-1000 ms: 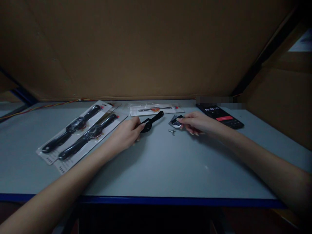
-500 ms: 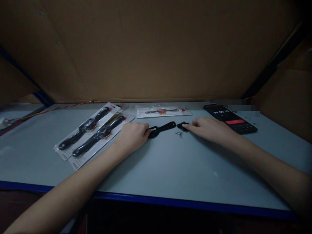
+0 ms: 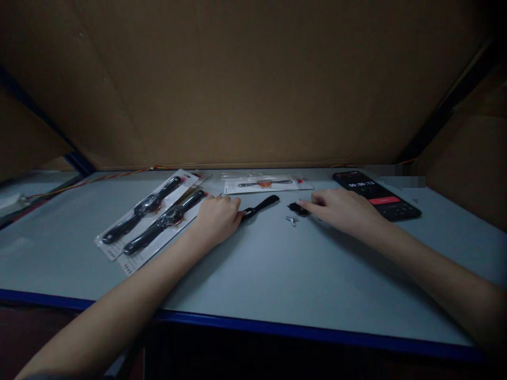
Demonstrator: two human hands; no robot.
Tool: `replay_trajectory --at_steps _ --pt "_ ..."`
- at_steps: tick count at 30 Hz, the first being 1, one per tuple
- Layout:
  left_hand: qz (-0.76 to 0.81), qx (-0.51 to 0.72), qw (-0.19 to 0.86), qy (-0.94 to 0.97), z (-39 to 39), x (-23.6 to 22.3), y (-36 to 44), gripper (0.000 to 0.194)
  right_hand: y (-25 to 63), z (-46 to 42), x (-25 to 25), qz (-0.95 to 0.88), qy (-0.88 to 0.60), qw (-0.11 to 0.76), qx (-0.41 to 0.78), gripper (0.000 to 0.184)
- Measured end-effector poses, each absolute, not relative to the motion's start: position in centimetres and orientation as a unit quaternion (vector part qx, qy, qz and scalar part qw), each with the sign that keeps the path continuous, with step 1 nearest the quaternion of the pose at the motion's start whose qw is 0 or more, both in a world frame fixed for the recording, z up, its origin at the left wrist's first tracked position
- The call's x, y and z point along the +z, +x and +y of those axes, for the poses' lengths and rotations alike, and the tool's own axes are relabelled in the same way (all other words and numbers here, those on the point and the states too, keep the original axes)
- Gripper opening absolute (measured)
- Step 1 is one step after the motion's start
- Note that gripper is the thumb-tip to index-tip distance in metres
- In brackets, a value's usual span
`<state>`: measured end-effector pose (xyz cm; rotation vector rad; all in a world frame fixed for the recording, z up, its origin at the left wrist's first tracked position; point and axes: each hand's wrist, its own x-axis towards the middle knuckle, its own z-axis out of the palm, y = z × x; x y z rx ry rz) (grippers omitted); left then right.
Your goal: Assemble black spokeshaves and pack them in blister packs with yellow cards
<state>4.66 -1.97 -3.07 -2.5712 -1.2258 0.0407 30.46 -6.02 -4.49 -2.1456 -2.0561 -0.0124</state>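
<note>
"As the left hand (image 3: 219, 216) curls closed at the near-left end of a slim black tool with a slotted middle (image 3: 263, 205), where does the other end point?"

"Toward the far right, in the middle of the pale blue-grey table (image 3: 277, 279)."

"And the right hand (image 3: 340, 208)?"

"It is to the right, with a fingertip on a small, dark, flat piece (image 3: 298, 209). Its other fingers are bent, and I can't tell whether they pinch the piece or only press on it."

"What lies by them?"

"Just to the near side of the dark piece is a little cluster of silver metal hardware (image 3: 292, 220), between the two hands and touching neither."

"And farther out?"

"Two white-card packs with black two-handled tools under clear plastic (image 3: 152, 214) lie slanted on the left. A third white-card pack with a red-orange patch (image 3: 269, 184) lies at the far side, beyond the slim tool. A black phone with a lit timer screen (image 3: 396, 207) is on the right, past the right hand."
</note>
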Motion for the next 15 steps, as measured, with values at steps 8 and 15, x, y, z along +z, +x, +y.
replay_trajectory --at_steps 8,15 --pt "-0.564 -0.014 0.142 -0.813 0.9 1.9 -0.9 0.053 30.1 -6.4 -4.0 -0.696 -0.706 0.131 -0.02 0.043" --pt "-0.645 0.098 0.028 -0.757 3.6 3.2 -9.1 0.068 30.0 -6.5 -3.8 -0.695 -0.704 0.143 -0.016 0.042"
